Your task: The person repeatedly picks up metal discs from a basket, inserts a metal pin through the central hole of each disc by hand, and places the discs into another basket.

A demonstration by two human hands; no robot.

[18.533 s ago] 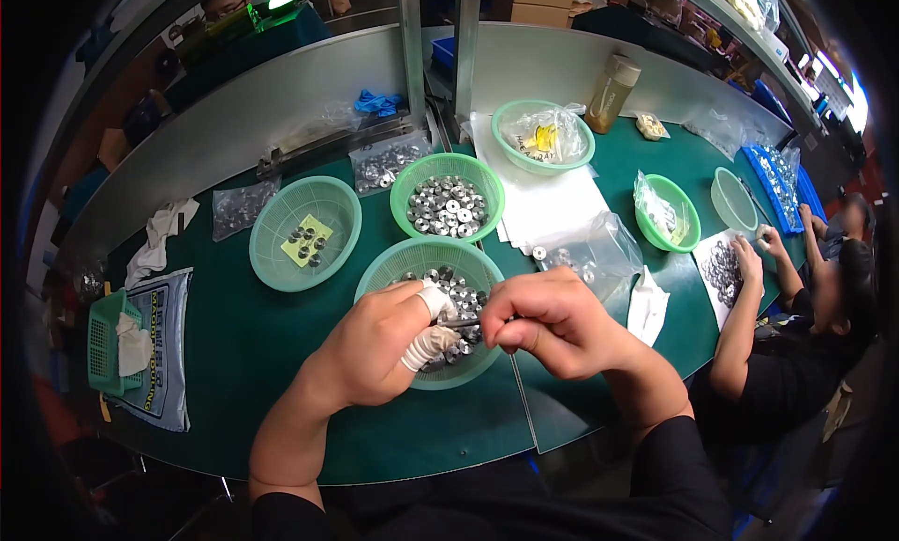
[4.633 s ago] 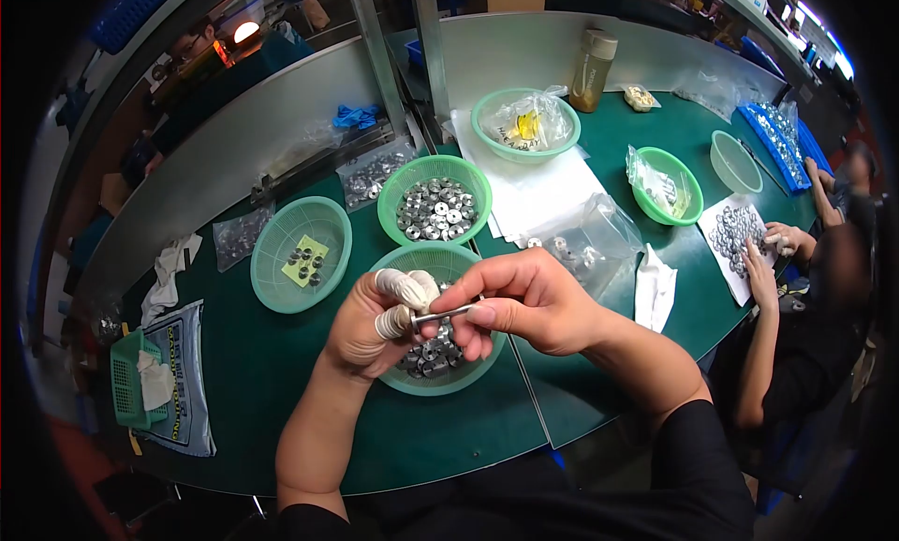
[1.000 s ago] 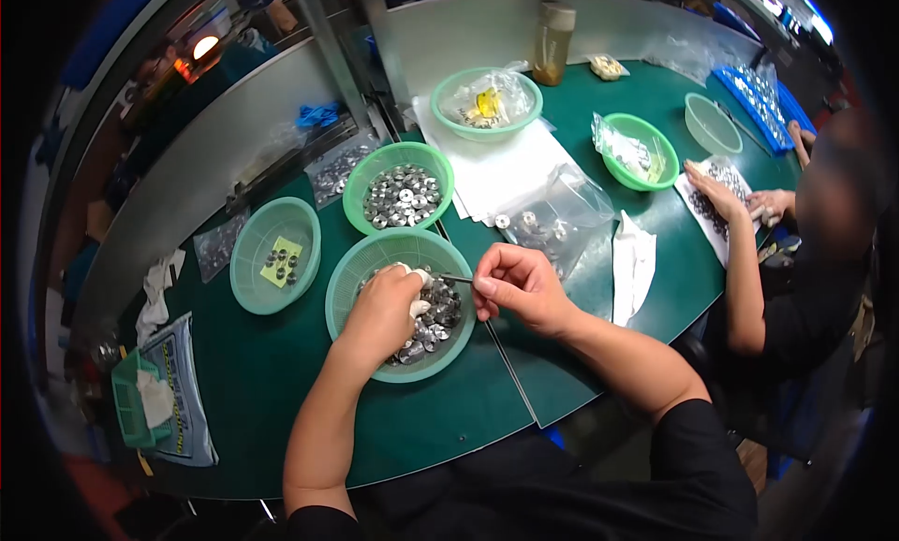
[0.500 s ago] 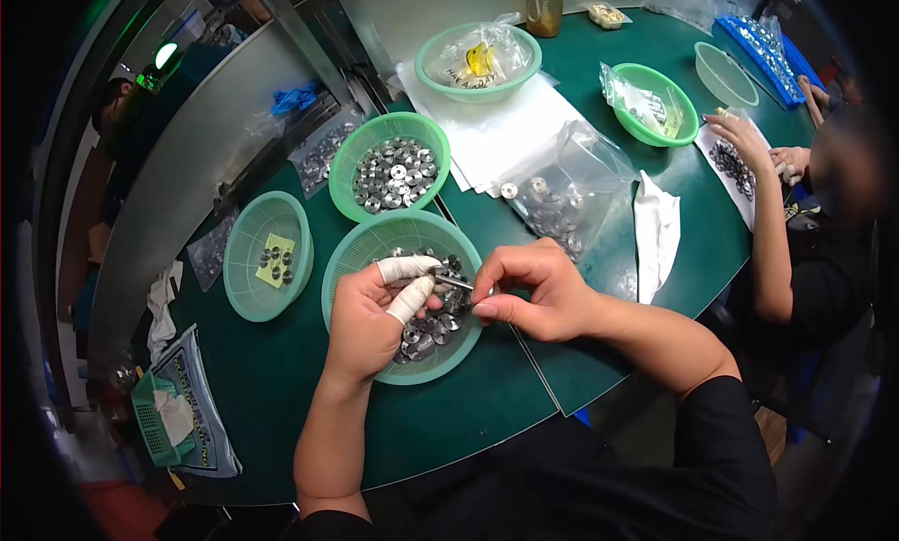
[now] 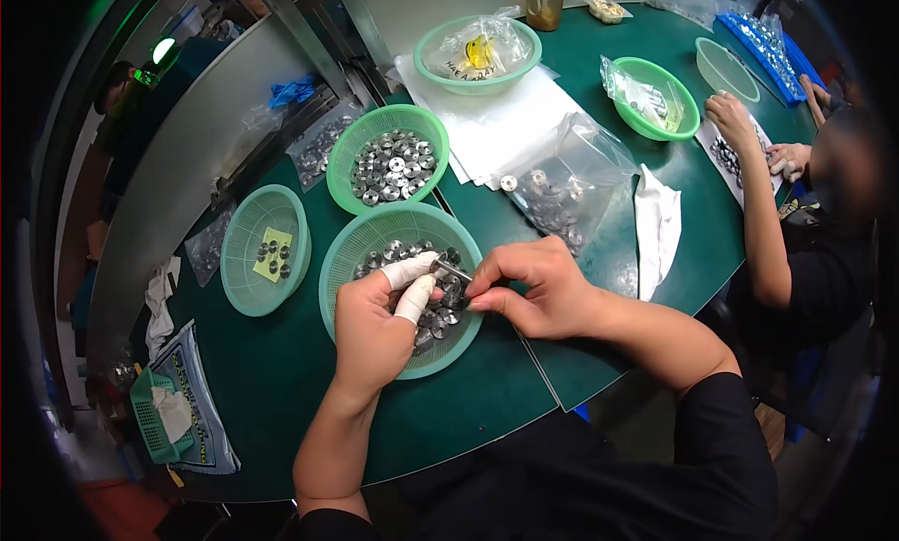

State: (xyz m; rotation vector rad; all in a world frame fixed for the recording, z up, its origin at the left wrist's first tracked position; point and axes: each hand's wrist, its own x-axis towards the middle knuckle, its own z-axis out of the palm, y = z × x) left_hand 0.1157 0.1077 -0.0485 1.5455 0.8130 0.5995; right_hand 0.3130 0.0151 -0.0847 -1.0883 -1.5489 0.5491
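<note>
My left hand (image 5: 379, 321), with white wraps on thumb and forefinger, pinches a small part at one end of a thin metal rod (image 5: 452, 271). That part is mostly hidden by the fingertips. My right hand (image 5: 529, 290) grips the rod's other end between thumb and fingers. Both hands are over a large green basket (image 5: 335, 260) holding many round metal parts (image 5: 433, 330). Behind it, a brighter green basket (image 5: 339, 167) holds more of these silver discs (image 5: 398, 165).
At the left, a pale green basket (image 5: 245, 293) holds a yellow note and several parts. A plastic bag of parts (image 5: 599, 167) and a white cloth (image 5: 657, 232) lie to the right. A co-worker's arm (image 5: 768, 223) is at the far right.
The view has shifted slightly. My left hand has turned a little, with the rod still between both hands. The co-worker's raised hand has moved up and to the left.
</note>
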